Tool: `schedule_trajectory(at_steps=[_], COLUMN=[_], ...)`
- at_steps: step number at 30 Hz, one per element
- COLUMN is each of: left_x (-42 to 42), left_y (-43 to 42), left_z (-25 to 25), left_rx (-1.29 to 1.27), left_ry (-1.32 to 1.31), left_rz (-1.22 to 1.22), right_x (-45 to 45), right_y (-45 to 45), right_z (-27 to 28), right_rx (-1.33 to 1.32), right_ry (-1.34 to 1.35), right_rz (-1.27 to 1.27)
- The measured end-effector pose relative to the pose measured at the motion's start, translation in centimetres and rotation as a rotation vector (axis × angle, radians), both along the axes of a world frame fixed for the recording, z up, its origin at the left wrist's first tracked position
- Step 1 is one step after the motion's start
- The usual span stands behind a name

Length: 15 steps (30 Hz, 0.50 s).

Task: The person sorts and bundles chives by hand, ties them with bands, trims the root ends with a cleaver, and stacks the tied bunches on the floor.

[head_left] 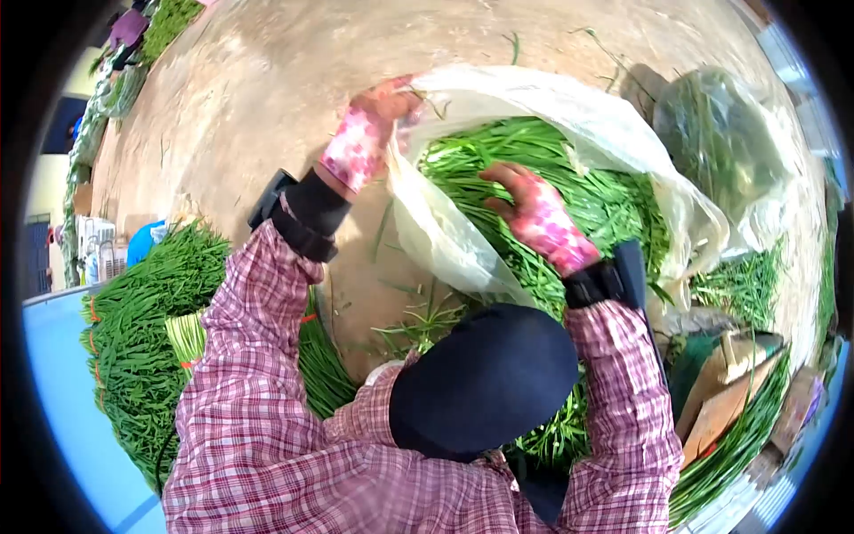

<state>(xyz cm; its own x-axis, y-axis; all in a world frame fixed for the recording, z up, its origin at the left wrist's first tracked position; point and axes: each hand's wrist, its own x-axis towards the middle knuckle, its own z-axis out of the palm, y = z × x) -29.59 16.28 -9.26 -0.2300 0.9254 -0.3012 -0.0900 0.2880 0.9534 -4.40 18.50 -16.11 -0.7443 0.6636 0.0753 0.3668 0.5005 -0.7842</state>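
Tan floor [258,98], littered with stray blades, bends away toward blacked-out corners, and whatever sits near them is warped or cut short. Just in front of the person, an open plastic bag [534,84] lies on it, filled with long leafy greens [507,142]. A dark rounded shape [485,383] (perhaps a knee) hides the bag's near end. The left hand [374,125] is closed on the bag's left rim, its fingertips hard to make out against the pale film. The right hand [538,214] lies over the greens, half open, thumb apart from the loosely bent fingers; its palm side is hidden. Beside the bag, to the right, stands a filled clear bag [721,133], its contents blurred by the plastic. The left sleeve [258,311] blocks part of the stacked bundles [156,356], while a brown board [725,392] leans beyond the right sleeve [623,374]. At upper left, a person in purple [129,28] shows only tiny.
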Motion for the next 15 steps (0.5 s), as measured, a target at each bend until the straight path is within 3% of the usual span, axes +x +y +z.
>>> schedule_trajectory(at_steps=[1,4,6,9,14,15], left_x=[0.0,1.5,0.7,-0.5,-1.6,-2.1], left_y=[-0.3,-1.6,-1.5,-2.0,-2.8,-3.0], left_z=[-0.3,-0.2,-0.8,-2.3,-2.6,-3.0], left_rx=[0.091,-0.018,-0.006,0.104,0.138,0.114], left_ry=[-0.089,-0.183,-0.100,-0.037,0.063,0.176], left_rz=[-0.062,0.138,0.130,0.155,0.127,0.078], right_x=[-2.2,-7.5,-9.7,-9.5,-10.2,-10.6], right_y=[1.0,3.8,4.9,2.1,-0.4,-0.6], right_z=[-0.6,-3.3,-3.8,-5.1,-3.8,-5.7], right_rx=[0.073,0.502,0.261,0.439,0.409,0.522], right_ry=[-0.064,-0.128,-0.603,-0.580,-0.984,-0.839], right_rz=[0.063,0.246,0.321,0.162,0.330,0.212])
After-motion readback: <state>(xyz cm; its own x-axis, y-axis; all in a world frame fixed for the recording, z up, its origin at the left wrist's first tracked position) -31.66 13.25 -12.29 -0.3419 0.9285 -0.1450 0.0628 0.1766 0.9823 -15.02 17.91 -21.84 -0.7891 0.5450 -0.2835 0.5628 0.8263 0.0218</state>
